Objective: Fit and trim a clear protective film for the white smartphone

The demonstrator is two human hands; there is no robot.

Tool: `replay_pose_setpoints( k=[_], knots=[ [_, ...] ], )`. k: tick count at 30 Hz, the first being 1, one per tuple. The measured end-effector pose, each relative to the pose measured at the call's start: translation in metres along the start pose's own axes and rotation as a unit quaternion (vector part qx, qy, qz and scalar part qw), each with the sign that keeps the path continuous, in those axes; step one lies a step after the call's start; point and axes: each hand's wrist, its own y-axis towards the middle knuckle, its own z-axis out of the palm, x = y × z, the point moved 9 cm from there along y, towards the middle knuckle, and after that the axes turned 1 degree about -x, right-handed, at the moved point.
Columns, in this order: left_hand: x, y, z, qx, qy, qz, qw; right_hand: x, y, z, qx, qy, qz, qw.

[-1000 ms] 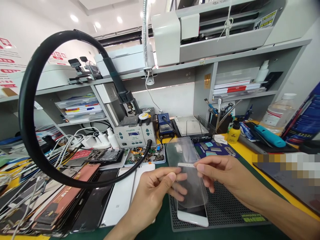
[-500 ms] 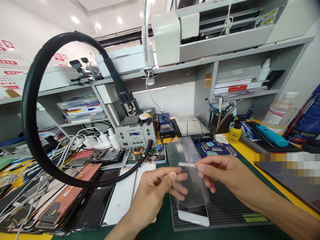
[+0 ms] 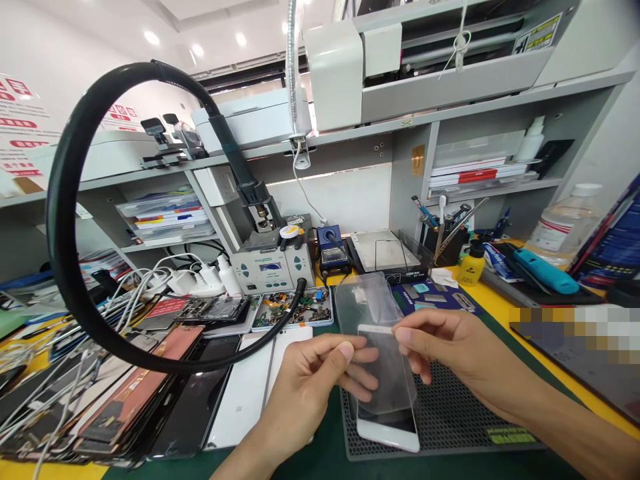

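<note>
A clear plastic film point(image 3: 367, 303) with rounded corners hangs between my two hands above a white smartphone point(image 3: 389, 433). My left hand point(image 3: 320, 377) pinches its left edge between thumb and index finger, the other fingers showing through or behind the film. Thumb and fingers of my right hand point(image 3: 435, 340) close on the right edge, near the phone's upper right corner. The phone lies screen up on a black perforated mat point(image 3: 460, 407), its dark screen seen partly through the film. Whether film and phone touch, I cannot tell.
Several phones and screen parts point(image 3: 195, 393) are stacked at left, with white cables. A tray of small parts point(image 3: 300, 310) sits behind them. A thick black hose point(image 3: 60, 220) loops in front of the rework station point(image 3: 273, 267). A yellow bottle point(image 3: 471, 263) stands at right.
The view has shifted very slightly. Both hands keep their grip on the film, and the phone lies in the same place.
</note>
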Motion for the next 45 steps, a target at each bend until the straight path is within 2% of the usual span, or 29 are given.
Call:
replay_pose_setpoints(
  k=[5,18,28,45],
  knots=[
    [-0.0003,-0.0015,0.0025,0.004,-0.012,0.004,1.000,0.0024,-0.0008,0.0020,-0.002,0.004,0.004,1.000],
    [-0.0010,-0.0014,0.0007,-0.002,0.055,0.003,0.998,0.0043,-0.0006,0.0027,0.003,-0.021,0.003,1.000],
    [-0.0003,-0.0021,-0.0014,-0.014,0.066,0.006,0.998,0.0081,-0.0019,0.0040,0.001,-0.002,-0.010,1.000],
    [-0.0011,-0.0057,0.0000,-0.053,0.016,0.015,0.998,0.0080,-0.0008,0.0042,-0.001,0.045,-0.017,0.999]
  ],
)
